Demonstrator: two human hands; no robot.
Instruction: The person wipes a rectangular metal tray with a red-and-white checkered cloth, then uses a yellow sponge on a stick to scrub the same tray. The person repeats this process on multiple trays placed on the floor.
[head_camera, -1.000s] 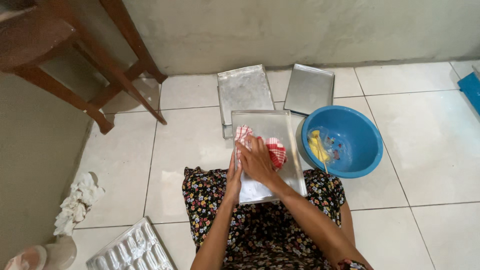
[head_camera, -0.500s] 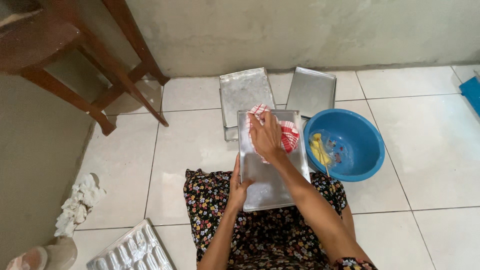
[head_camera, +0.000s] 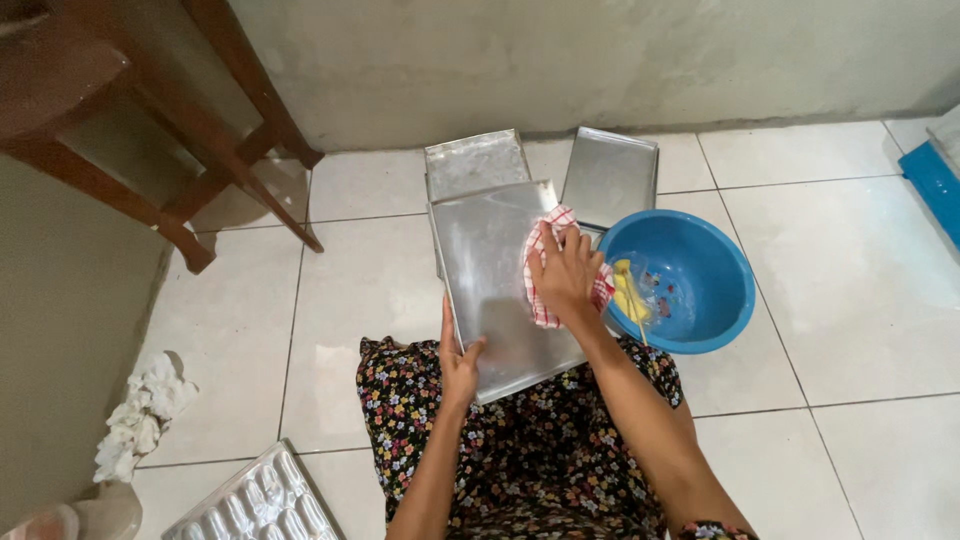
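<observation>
Taking the blue basin (head_camera: 690, 290) as landmark: just behind it, toward the wall, a metal tray (head_camera: 610, 175) lies flat, with a second tray (head_camera: 475, 160) left of that. Far left of the basin stand dark wooden furniture legs (head_camera: 235, 140). Near left, a crumpled white rag (head_camera: 140, 415) and a moulded baking tin (head_camera: 255, 500) lie on the tiles

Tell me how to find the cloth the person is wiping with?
Look at the blue basin on the tiled floor. Just left of it a metal tray rests on the person's lap. The cloth lies under the right hand, the only red-and-white checked thing there.
</observation>
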